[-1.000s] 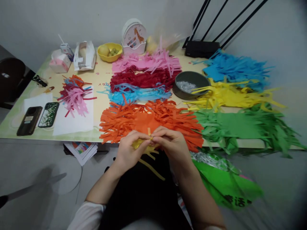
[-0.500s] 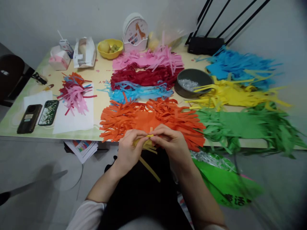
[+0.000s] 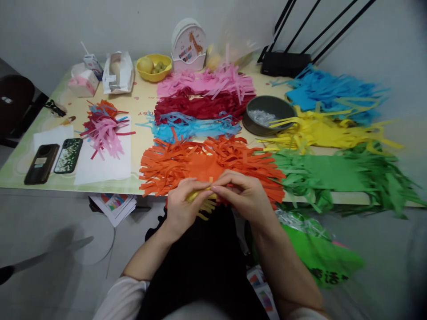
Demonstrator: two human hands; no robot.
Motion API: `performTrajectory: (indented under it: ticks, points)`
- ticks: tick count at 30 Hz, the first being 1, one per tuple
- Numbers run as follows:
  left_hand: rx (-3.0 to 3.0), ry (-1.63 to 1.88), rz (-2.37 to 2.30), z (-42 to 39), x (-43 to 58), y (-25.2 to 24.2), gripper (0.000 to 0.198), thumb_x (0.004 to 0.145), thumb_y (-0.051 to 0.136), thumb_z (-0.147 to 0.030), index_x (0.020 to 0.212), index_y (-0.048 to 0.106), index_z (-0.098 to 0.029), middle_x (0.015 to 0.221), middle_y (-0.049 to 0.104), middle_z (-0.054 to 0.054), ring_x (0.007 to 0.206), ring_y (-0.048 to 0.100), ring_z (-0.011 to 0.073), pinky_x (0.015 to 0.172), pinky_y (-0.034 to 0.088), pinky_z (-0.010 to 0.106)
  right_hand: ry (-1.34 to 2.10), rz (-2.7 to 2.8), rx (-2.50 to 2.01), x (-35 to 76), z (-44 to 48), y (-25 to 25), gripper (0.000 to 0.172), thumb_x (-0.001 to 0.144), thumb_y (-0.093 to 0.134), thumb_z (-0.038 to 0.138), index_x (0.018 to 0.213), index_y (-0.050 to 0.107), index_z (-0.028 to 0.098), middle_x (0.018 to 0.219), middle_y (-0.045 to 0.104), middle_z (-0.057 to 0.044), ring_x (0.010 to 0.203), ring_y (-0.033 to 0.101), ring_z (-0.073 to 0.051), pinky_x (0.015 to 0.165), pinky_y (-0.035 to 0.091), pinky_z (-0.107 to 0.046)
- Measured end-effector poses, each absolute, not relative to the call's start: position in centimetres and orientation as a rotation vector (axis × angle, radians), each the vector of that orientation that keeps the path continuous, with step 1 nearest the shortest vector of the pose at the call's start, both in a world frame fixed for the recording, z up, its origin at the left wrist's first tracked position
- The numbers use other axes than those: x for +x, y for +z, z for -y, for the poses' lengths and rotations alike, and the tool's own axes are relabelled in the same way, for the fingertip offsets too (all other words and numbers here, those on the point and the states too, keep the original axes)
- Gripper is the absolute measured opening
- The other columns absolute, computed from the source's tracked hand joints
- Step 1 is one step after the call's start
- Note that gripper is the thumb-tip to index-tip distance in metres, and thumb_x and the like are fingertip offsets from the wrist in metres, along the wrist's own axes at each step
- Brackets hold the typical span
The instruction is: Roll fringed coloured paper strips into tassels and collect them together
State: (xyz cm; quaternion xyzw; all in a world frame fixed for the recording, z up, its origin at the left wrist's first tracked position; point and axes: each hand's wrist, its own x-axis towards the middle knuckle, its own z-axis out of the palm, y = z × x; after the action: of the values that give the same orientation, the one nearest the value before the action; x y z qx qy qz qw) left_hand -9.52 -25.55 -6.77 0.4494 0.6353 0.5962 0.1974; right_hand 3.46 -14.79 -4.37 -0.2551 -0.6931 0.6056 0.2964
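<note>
Both hands meet at the table's front edge, over the orange fringed paper (image 3: 202, 165). My left hand (image 3: 185, 202) is closed around a yellow fringed paper piece (image 3: 207, 206), whose strips hang below the fingers. My right hand (image 3: 242, 193) pinches the same piece at its top, thumb and forefinger touching the left fingertips. Behind lie light blue (image 3: 196, 129), dark red (image 3: 200, 106) and pink fringed paper (image 3: 207, 84). Green (image 3: 336, 172), yellow (image 3: 333, 131) and blue stacks (image 3: 333, 91) spread at the right.
A dark round bowl (image 3: 250, 126) holds clear bits. Two phones (image 3: 42, 164), a white sheet (image 3: 103, 171) and a mixed tassel bunch (image 3: 105, 129) are at the left. A yellow fruit bowl (image 3: 154, 75) and black router (image 3: 283, 64) stand behind. A green bag (image 3: 320, 255) hangs below the edge.
The long yellow strip that hung down between my hands no longer shows there. My right hand has shifted slightly up and right, and its fingers have moved along the yellow piece.
</note>
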Motion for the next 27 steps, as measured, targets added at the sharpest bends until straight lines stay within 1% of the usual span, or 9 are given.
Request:
performTrajectory:
  ticks: [3, 7, 10, 15, 19, 21, 24, 26, 27]
  points:
    - [1.144, 1.763, -1.739, 25.3, -9.4, -6.7, 0.008, 0.081, 0.078, -0.028, 0.079, 0.079, -0.021, 0.078, 0.078, 0.003, 0.08, 0.073, 0.0178, 0.093, 0.056, 0.036, 1.666, 1.729, -0.718, 3.4, 15.1, -4.5, 0.022, 0.08, 0.078, 0.039, 0.071, 0.072, 0.019, 0.066, 0.06, 0.0, 0.05, 0.058, -0.011, 0.046, 0.047, -0.024]
    - [0.887, 1.757, -1.682, 25.2, -9.6, -6.1, 0.013, 0.074, 0.082, -0.03, 0.077, 0.078, -0.017, 0.078, 0.078, 0.006, 0.077, 0.074, 0.0188, 0.075, 0.06, 0.03, 1.582, 1.648, -0.745, 3.3, 15.5, -4.3, 0.017, 0.083, 0.075, 0.034, 0.076, 0.07, 0.019, 0.067, 0.059, 0.001, 0.05, 0.059, -0.011, 0.049, 0.048, -0.024]
    - [0.789, 1.739, -1.603, 25.1, -10.1, -5.8, 0.02, 0.071, 0.083, -0.033, 0.075, 0.076, -0.015, 0.077, 0.077, 0.006, 0.071, 0.073, 0.0173, 0.068, 0.059, 0.027, 1.508, 1.671, -0.775, 3.2, 15.7, -3.9, 0.017, 0.085, 0.072, 0.033, 0.077, 0.068, 0.02, 0.071, 0.059, 0.001, 0.051, 0.059, -0.011, 0.05, 0.049, -0.026]
    - [0.645, 1.704, -1.46, 25.2, -10.0, -6.5, 0.031, 0.066, 0.087, -0.04, 0.075, 0.072, -0.015, 0.073, 0.075, 0.005, 0.066, 0.072, 0.0164, 0.065, 0.057, 0.025, 1.361, 1.696, -0.745, 2.7, 16.4, -3.7, 0.012, 0.09, 0.067, 0.028, 0.08, 0.066, 0.021, 0.076, 0.056, 0.0, 0.053, 0.058, -0.011, 0.051, 0.047, -0.027]
    - [0.687, 1.648, -1.481, 27.4, -10.7, -5.9, 0.031, 0.069, 0.085, -0.042, 0.075, 0.07, -0.016, 0.074, 0.074, 0.004, 0.065, 0.071, 0.016, 0.064, 0.056, 0.026, 1.207, 1.788, -0.704, 2.1, 17.6, -4.0, 0.013, 0.091, 0.065, 0.022, 0.078, 0.066, 0.023, 0.071, 0.058, 0.0, 0.059, 0.059, -0.014, 0.055, 0.047, -0.028]
    - [0.79, 1.651, -1.654, 29.3, -13.4, -4.6, 0.026, 0.072, 0.083, -0.039, 0.077, 0.071, -0.017, 0.077, 0.074, 0.004, 0.068, 0.069, 0.0157, 0.065, 0.055, 0.026, 1.303, 1.804, -0.599, 2.0, 18.1, -4.1, 0.006, 0.092, 0.064, 0.021, 0.092, 0.068, 0.026, 0.075, 0.062, 0.0, 0.064, 0.062, -0.015, 0.059, 0.05, -0.028]
    - [0.911, 1.879, -2.212, 32.1, -21.5, -2.0, 0.016, 0.079, 0.078, -0.033, 0.088, 0.073, -0.021, 0.087, 0.075, 0.004, 0.081, 0.069, 0.0174, 0.077, 0.054, 0.029, 1.55, 1.73, -0.457, 2.2, 18.4, -4.4, 0.032, 0.092, 0.065, 0.022, 0.122, 0.061, 0.031, 0.084, 0.066, 0.0, 0.063, 0.065, -0.014, 0.058, 0.054, -0.027]
    - [1.069, 1.897, -2.64, 32.5, -28.0, -0.9, 0.016, 0.077, 0.078, -0.028, 0.091, 0.073, -0.021, 0.097, 0.074, 0.006, 0.099, 0.066, 0.0224, 0.094, 0.05, 0.036, 1.583, 1.711, -0.466, 2.3, 18.3, -4.9, 0.033, 0.091, 0.065, 0.022, 0.122, 0.06, 0.03, 0.082, 0.066, 0.001, 0.06, 0.065, -0.012, 0.056, 0.055, -0.024]
    - [1.183, 1.744, -2.78, 32.0, -31.1, -0.9, 0.013, 0.077, 0.077, -0.026, 0.088, 0.073, -0.02, 0.096, 0.073, 0.006, 0.105, 0.064, 0.0251, 0.101, 0.046, 0.04, 1.569, 1.72, -0.485, 2.3, 18.1, -5.1, 0.029, 0.091, 0.065, 0.022, 0.119, 0.062, 0.029, 0.079, 0.066, 0.001, 0.059, 0.064, -0.012, 0.056, 0.055, -0.023]
